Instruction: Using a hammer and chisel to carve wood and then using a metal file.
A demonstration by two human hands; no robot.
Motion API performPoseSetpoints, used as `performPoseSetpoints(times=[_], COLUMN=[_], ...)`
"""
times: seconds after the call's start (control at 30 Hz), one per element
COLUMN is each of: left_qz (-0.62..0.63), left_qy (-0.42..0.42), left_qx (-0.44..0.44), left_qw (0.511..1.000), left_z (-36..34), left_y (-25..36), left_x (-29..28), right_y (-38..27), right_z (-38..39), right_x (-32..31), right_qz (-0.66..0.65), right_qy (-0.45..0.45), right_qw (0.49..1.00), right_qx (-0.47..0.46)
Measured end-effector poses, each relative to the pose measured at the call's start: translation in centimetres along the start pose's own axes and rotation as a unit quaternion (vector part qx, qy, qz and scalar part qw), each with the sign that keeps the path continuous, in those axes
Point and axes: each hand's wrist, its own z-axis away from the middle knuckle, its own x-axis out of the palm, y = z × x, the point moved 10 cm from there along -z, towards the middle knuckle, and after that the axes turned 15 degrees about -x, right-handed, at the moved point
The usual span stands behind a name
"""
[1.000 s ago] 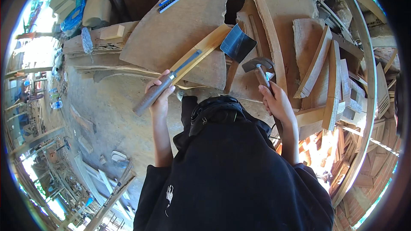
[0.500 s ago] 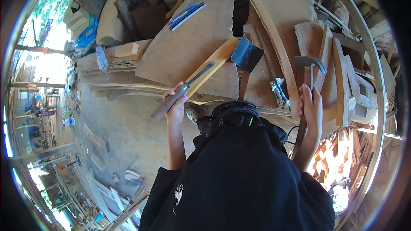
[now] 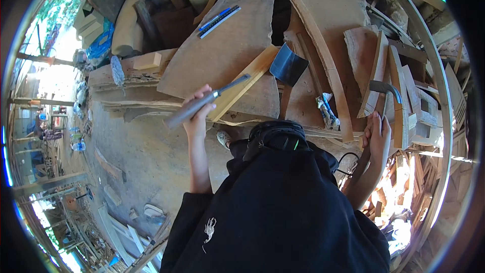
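My left hand (image 3: 198, 114) grips a chisel by its brown wooden handle (image 3: 179, 115); the metal blade points up-right over a pale yellow wooden strip (image 3: 257, 68) lying on wide brown boards. My right hand (image 3: 375, 134) is closed round the shaft of a hammer (image 3: 384, 88), whose head hangs over narrow cut pieces at the right. A dark, glossy curved sheet (image 3: 288, 65) rests beside the strip. Farther up on the board (image 3: 209, 55) lie a blue pen (image 3: 212, 18) and a black ruler (image 3: 221, 23). A crumpled blue-and-silver packet (image 3: 327, 112) lies left of the hammer.
Stacked offcuts (image 3: 422, 111) and a long bent strip (image 3: 323, 55) fill the right. A blue bundle (image 3: 100, 40) sits upper left. The dusty floor (image 3: 144, 162) below holds scattered timber pieces (image 3: 111, 164). A long curved rail (image 3: 439, 76) runs down the far right.
My right hand has moved rightward with the hammer, uncovering the packet. The chisel in my left hand has lifted off the strip slightly. The view has also shifted.
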Motion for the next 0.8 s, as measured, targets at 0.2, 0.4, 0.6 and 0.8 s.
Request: performPoseSetpoints(times=[0.2,0.4,0.6,0.8], left_qz=[-0.105,-0.290,-0.352,-0.398], left_qy=[0.023,-0.011,-0.021,-0.012], left_qx=[0.004,0.051,0.066,0.009], left_qw=[0.994,0.956,0.933,0.917], left_z=[-1.5,-3.1,-4.3,-5.6], left_y=[5.3,8.3,9.6,9.3], left_x=[4.7,8.4,11.8,13.4], right_y=[0.0,-0.3,-0.8,-1.9], right_z=[-0.1,-1.0,-1.1,-0.5], right_x=[1.8,4.3,6.8,7.6], right_qz=[0.036,0.045,0.042,-0.010], right_qy=[-0.040,-0.105,-0.141,-0.138], right_qw=[0.999,0.993,0.989,0.989], right_qx=[0.008,-0.017,-0.012,-0.050])
